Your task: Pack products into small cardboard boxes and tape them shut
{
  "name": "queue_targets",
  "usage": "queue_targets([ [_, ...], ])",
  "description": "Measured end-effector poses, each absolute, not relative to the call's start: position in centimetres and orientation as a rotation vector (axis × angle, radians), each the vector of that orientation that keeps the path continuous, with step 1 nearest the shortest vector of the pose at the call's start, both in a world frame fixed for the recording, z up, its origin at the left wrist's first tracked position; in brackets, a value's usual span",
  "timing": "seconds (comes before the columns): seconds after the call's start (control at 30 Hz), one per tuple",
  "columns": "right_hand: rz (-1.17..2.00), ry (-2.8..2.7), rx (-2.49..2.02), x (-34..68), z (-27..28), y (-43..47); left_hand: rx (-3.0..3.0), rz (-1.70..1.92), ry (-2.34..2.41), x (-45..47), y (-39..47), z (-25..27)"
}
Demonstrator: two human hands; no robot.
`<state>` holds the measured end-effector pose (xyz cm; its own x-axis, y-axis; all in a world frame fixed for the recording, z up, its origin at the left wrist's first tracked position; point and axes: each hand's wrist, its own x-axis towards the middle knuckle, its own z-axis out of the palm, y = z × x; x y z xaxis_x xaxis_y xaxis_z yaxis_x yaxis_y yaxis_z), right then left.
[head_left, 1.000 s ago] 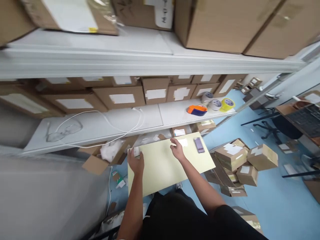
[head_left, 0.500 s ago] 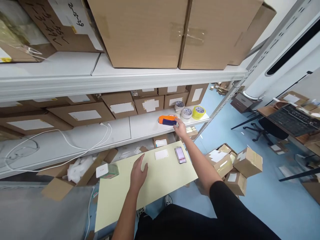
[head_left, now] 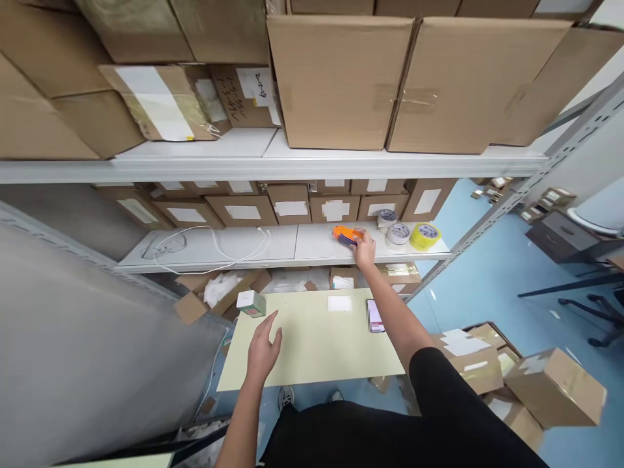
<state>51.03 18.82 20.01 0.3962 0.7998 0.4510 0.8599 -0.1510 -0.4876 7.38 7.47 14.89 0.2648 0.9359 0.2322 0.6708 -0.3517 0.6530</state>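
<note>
My right hand [head_left: 364,249] reaches to the middle shelf, its fingers closed around the right end of an orange-and-dark-blue hand-sized tool [head_left: 345,234]. The fingers cover part of it, and its exact kind cannot be made out. My left hand [head_left: 263,350] hovers over the left part of a pale yellow tabletop [head_left: 312,351], fingers stretched and apart, with nothing in it. Just beyond that hand stands a small white-and-green box [head_left: 251,303]. A white card-like piece [head_left: 339,303] and a phone [head_left: 374,316] lie farther right on the tabletop, the phone partly behind my right forearm.
White tape rolls [head_left: 398,234] and a yellow tape roll [head_left: 424,236] stand right of my right hand. A white cable [head_left: 219,265] trails over the shelf [head_left: 312,250]. Cardboard boxes [head_left: 244,209] line its back. Large cartons [head_left: 341,84] fill the shelf above; more boxes [head_left: 556,390] sit at right.
My right hand has closed on the orange-and-blue tool, which now sits tilted and more covered by the fingers. The camera view has shifted; my left hand stays open over the tabletop.
</note>
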Motion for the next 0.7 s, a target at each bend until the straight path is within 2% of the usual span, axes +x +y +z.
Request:
queue_targets([
  [0.2, -0.24, -1.426, -1.56, 45.3, 22.3, 15.0, 2.036, 0.968, 1.421, 9.5, 7.4, 17.9],
  [0.37, -0.174, -1.482, -1.477, 40.6, 22.1, 9.6, 1.954, 1.194, 1.473, 9.8, 8.3, 20.4],
  [0.47, -0.106, -1.501, -1.499, 38.6, 18.9, 5.8, 1.908, 1.251, 1.507, 8.9, 9.0, 20.7],
  [0.7, 0.101, -1.422, -1.813, 37.6, 7.5, -2.5, 1.759, 1.129, 1.517, 9.3, 8.2, 19.0],
])
